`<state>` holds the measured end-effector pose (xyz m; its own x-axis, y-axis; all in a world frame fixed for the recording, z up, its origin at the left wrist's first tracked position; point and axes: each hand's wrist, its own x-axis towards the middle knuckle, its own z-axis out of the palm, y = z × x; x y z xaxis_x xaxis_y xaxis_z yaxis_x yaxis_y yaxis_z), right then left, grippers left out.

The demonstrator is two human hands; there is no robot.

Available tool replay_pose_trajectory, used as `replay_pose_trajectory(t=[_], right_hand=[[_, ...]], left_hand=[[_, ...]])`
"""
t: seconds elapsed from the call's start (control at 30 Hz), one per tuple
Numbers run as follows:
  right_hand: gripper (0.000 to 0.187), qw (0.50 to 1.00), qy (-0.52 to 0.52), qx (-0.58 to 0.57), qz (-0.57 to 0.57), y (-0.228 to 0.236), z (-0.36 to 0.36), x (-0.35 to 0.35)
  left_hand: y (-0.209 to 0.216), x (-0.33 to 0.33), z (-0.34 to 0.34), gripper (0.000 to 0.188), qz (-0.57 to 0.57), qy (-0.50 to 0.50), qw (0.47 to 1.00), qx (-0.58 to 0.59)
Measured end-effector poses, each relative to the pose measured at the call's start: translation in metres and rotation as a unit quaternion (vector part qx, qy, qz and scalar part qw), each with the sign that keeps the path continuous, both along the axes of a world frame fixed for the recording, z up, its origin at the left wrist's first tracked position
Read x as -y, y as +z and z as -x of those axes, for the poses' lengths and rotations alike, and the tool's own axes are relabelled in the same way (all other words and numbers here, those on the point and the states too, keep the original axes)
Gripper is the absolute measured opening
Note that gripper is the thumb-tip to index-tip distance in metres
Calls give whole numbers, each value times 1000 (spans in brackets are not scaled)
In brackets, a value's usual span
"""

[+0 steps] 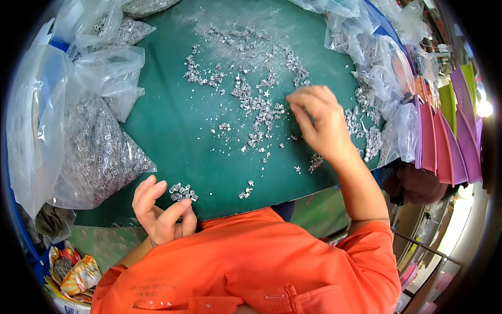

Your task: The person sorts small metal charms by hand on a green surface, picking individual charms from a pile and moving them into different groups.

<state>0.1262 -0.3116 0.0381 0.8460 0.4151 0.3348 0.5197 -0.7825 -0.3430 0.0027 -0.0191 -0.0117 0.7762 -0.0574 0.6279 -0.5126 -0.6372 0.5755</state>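
Two bare hands work over a green desk (172, 131) strewn with small clear plastic pieces (260, 112), which lie mostly across its middle among pale crumbs and dust. The left hand (166, 213) is at the near edge, its fingers loosely curled with a wide gap to the thumb, right beside a small heap (183, 193) of the pieces. The right hand (321, 123) hangs at the right of the scatter, fingers drawn close to the thumb; they are blurred, so I cannot tell whether they pinch anything.

A bulging clear bag (102, 152) full of pieces crowds the desk's left side, its corner near the left hand. More plastic bags (361, 31) line the right side, with a loose pile (372, 142) below them, beyond the right forearm. Farther right stand pink, purple and green panels (442, 133); colourful wrappers (81, 275) fill the lower left.
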Motion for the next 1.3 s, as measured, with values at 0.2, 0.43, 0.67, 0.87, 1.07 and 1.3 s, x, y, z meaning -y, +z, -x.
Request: replay_pose_trajectory(t=[0.2, 0.43, 0.67, 0.87, 1.07, 1.3], right_hand=[[14, 998, 33, 30, -32, -14, -33, -23], [15, 999, 34, -21, -32, -7, -45, -14], [10, 993, 1, -102, -56, -6, -45, -13], [9, 997, 32, -68, -27, -2, -46, -25], [11, 994, 10, -74, -84, 4, -20, -39], [11, 832, 61, -386, -394, 1, 62, -94]], left_hand=[[-1, 1, -1, 31, 6, 11, 1000, -3], [1, -1, 0, 24, -2, 13, 1000, -28], [2, 3, 0, 19, 2, 24, 999, -43], [4, 2, 0, 19, 9, 33, 999, -22], [-3, -6, 0, 39, 125, 1, 992, -28], [22, -17, -12, 62, -56, -91, 976, -187]])
